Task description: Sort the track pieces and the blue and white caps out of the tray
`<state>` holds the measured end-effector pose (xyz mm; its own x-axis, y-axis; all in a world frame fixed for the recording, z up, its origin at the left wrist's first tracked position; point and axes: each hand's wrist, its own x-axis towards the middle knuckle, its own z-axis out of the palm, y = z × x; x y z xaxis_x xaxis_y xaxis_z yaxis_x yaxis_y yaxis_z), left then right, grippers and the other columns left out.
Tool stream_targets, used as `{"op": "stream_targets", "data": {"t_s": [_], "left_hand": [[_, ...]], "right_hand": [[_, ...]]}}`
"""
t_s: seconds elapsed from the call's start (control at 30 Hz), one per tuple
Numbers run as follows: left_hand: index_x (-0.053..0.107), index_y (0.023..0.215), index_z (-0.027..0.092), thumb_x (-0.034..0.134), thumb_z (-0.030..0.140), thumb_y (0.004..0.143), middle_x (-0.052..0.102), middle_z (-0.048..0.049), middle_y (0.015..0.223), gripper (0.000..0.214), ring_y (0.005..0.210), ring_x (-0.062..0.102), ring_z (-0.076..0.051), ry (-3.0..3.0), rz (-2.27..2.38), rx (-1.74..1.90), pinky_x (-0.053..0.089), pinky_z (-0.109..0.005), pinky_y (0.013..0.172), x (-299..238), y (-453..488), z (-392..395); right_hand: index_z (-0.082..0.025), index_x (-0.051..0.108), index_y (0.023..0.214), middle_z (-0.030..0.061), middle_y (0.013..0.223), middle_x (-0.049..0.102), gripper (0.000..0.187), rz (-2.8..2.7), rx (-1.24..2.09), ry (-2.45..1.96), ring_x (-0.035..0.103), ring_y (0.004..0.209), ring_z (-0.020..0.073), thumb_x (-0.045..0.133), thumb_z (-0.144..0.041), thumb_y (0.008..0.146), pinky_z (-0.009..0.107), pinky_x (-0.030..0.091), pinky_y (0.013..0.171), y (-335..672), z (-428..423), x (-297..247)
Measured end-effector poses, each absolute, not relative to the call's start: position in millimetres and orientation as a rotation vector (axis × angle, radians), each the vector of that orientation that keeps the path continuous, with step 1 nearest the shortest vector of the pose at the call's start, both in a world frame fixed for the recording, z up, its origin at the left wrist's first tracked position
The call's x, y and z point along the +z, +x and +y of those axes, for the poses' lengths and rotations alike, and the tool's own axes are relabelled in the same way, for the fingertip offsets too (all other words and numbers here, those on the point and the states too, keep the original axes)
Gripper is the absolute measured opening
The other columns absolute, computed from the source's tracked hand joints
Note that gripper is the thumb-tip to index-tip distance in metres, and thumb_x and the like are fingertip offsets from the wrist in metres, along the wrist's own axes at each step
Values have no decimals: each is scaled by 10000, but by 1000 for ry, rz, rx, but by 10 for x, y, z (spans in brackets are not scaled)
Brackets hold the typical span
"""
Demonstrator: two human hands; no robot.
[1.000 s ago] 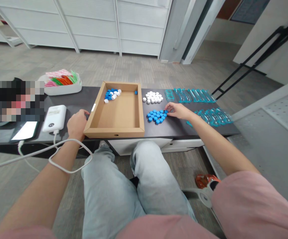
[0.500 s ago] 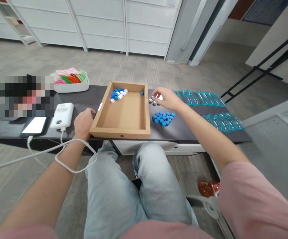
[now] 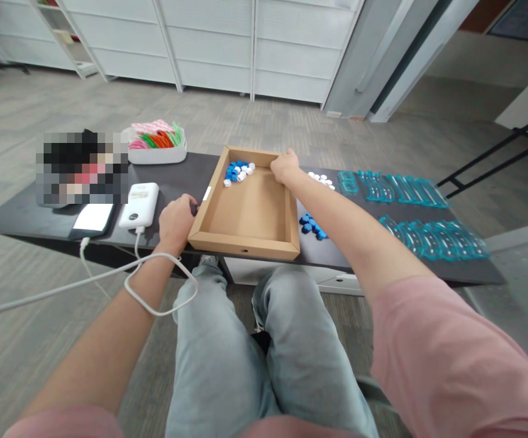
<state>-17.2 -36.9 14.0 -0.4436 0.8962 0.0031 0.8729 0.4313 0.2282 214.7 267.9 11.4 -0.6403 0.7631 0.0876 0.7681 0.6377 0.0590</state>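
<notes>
A shallow cardboard tray (image 3: 266,244) lies on the dark tabletop. Blue pieces (image 3: 232,175) and white hexagonal pieces (image 3: 227,182) are grouped in its far left corner. My right hand (image 3: 286,166) reaches over the tray's far right corner, fingers curled down; whatever they hold is hidden. To the right of the tray sit a cluster of white pieces (image 3: 322,179) and a cluster of blue pieces (image 3: 310,224), the latter partly covered by my right forearm. By the tray's left wall, my left hand (image 3: 176,220) is closed, with something dark (image 3: 194,208) at its fingertips that I cannot make out.
Rows of teal transparent plastic parts (image 3: 432,238) lie at the right. On the left are a white power bank (image 3: 140,205) with a cable (image 3: 154,255), a phone (image 3: 93,218), and a white basket (image 3: 157,156) of colourful strips. A blurred-out patch covers the far left.
My right hand has moved left from the white pieces to the tray's far right corner. My left hand stays beside the tray's left wall. The whole view has shifted slightly.
</notes>
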Motion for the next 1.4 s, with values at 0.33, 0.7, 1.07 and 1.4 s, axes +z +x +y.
{"op": "stream_targets", "data": {"t_s": [0.33,0.7,1.07,1.4], "left_hand": [[739,1439,182,487,276,1163,828,-206,1327,385,1304,751,-352,1609,2557,288,536,-398,1023,114,-190,-371],[726,1477,191,428,318,1164,839,-203,1366,451,1231,756,-361,1571,2620,149,533,-389,914,68,-246,-338],[733,1439,194,509,330,1151,849,-172,1289,389,1191,757,-334,1531,2668,117,515,-349,873,126,-202,-341],[742,1433,193,500,311,1170,848,-156,1288,377,1207,749,-320,1461,2664,163,465,-342,845,131,-218,-316]], "right_hand": [[-229,807,1077,88,1007,848,236,-2386,277,-1182,772,989,321,817,-355,879,476,594,1017,3657,1730,826],[-320,648,921,41,879,781,187,-2123,544,-1468,745,808,310,771,-407,810,505,650,909,5081,760,-10],[-249,538,1717,249,1726,611,1085,-2308,419,-1322,566,1575,554,901,-797,854,756,443,1321,4701,685,-309],[-321,617,1778,186,1791,611,972,-2495,341,-1252,503,1620,522,867,-781,959,732,411,1342,4278,688,-262]]}}
